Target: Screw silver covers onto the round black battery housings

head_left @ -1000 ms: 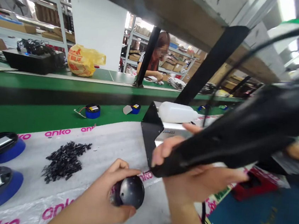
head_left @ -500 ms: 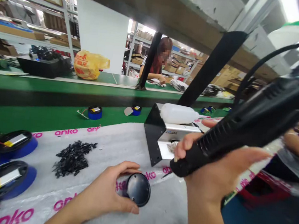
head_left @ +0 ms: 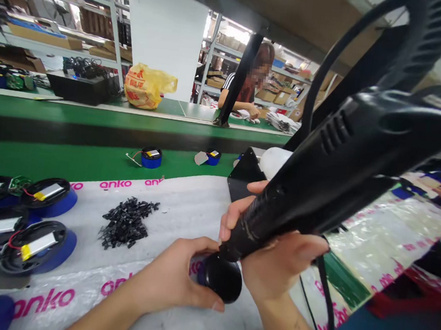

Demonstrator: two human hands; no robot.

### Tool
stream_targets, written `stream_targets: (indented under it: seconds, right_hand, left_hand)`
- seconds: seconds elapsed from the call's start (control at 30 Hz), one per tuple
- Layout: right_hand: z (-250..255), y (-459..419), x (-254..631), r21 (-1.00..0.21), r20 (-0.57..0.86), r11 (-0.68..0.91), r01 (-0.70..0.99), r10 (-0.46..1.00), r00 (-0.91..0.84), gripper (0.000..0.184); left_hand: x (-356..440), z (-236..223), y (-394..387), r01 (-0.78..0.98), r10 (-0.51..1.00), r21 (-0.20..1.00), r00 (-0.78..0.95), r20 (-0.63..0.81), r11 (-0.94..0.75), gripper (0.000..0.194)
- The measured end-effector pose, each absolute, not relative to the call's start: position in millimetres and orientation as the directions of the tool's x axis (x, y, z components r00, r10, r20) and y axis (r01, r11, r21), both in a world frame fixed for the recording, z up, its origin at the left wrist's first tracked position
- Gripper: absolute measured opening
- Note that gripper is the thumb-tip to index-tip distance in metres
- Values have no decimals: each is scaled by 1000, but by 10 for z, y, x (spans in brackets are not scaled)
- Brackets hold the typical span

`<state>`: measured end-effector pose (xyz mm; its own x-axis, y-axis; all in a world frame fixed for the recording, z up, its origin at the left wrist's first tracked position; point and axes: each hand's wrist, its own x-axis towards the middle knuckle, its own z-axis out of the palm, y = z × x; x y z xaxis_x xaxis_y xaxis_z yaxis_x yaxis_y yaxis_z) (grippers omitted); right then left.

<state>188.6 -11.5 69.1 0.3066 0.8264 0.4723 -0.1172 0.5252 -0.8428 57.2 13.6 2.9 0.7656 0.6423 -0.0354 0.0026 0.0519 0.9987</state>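
My left hand point(head_left: 181, 276) is closed around a small round case with a black disc face point(head_left: 227, 281), its side partly hidden by the fingers. My right hand point(head_left: 273, 265) grips a large black corded electric screwdriver point(head_left: 324, 155), held at a slant. Its lower end meets the upper edge of the disc face; the bit is not visible, so contact cannot be made out. Left of my hands lies a pile of small black plastic pieces point(head_left: 127, 223) on the white foam sheet point(head_left: 177, 202).
Several blue round housings with white batteries point(head_left: 44, 243) crowd the left. Two more blue units, one a housing with loose wires point(head_left: 151, 159), sit on the green belt. Behind the screwdriver are a black-sided machine point(head_left: 243, 175) and white bottle point(head_left: 274, 161). A person point(head_left: 248, 84) works across the bench.
My right hand has brought the screwdriver left and down onto the case, covering much of the machine behind. My left hand still holds the case. The view has shifted a little.
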Motion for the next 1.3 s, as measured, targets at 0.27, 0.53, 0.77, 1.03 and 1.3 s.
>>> stream_targets:
  seconds: [0.27,0.53,0.77,1.03,1.3]
  right_hand:
    - [665,-146,1825,-844,472,528,-88,812,344,68]
    - [606,-174,1852,-847,445,523,-96,797,407,64]
    - [555,-236,1851,-850,490,525,-47,819,298,59]
    - [943,-74,2067,-584,639,432,688,767,61,80]
    - [214,253,1943,-195,166,333,922,938,-304,117]
  left_hand:
    - [576,54,69,-14,652,998,758,-24,54,54]
    - [551,66,72,3,637,999,770,-25,36,63]
    - [505,164,-16,201,649,968,759,-55,-153,65]
    - [253,817,-178,437,685,820,724,-77,-370,53]
    - [-682,1462,724,916,981,358,138,140,-180,37]
